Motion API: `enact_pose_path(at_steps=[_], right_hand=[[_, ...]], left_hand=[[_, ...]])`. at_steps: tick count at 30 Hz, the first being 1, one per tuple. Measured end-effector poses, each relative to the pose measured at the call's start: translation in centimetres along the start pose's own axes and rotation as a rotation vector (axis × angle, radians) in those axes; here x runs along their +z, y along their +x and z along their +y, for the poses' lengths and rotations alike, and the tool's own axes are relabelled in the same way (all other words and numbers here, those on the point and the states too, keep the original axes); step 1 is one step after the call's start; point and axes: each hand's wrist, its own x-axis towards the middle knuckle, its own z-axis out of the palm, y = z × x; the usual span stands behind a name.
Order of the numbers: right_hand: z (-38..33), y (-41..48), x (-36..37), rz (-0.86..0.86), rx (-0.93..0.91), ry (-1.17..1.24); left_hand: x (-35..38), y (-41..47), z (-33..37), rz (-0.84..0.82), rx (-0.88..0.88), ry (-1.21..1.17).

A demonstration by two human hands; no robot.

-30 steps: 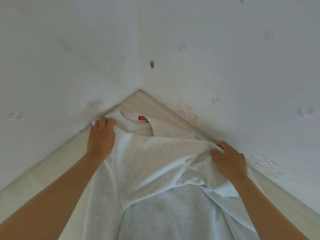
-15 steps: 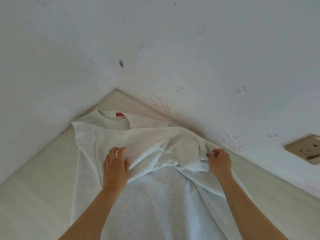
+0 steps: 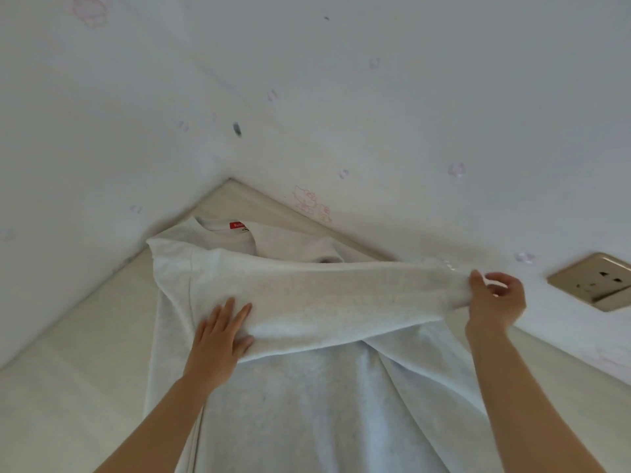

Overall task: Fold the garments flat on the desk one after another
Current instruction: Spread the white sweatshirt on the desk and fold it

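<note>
the pale grey sweatshirt point(image 3: 307, 404) lay on the desk point(image 3: 85, 353) in the wall corner. the left hand point(image 3: 218, 339) pressed flat on it, fingers straight. the right hand point(image 3: 495, 302) pinched the sleeve point(image 3: 341, 295) end, stretched across the chest.

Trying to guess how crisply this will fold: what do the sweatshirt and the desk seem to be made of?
The sweatshirt looks like pale heather-grey knit, probably cotton fleece: matte, faintly speckled, draping in rounded folds. The desk looks like pale wood-look board, likely laminate: smooth, low sheen, faint grain, though real wood cannot be ruled out.
</note>
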Motion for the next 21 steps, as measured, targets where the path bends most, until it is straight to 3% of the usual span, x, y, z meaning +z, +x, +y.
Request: enact_pose_path(at_steps=[4, 6, 9, 14, 17, 21], right_hand=[[3.4, -1.0, 0.3, -0.003, 0.519, 0.045], [4.5, -2.5, 0.0, 0.011, 0.607, 0.024], [4.9, -4.3, 0.4, 0.013, 0.715, 0.187], [4.2, -5.8, 1.5, -0.299, 0.959, 0.483], [2.6, -6.1, 2.3, -0.241, 0.9, 0.366], [-1.3, -8.9, 5.2, -0.253, 0.484, 0.329]], left_hand=[[0.1, 0.3, 0.7, -0.048, -0.068, 0.142], [0.0, 0.6, 2.0, -0.014, -0.006, 0.144], [0.0, 1.3, 4.3, -0.012, 0.148, 0.127], [1.2, 3.4, 7.6, -0.019, 0.188, 0.006], [2.4, 4.0, 8.8, -0.089, 0.09, 0.147], [1.4, 3.9, 9.4, -0.173, 0.037, -0.006]])
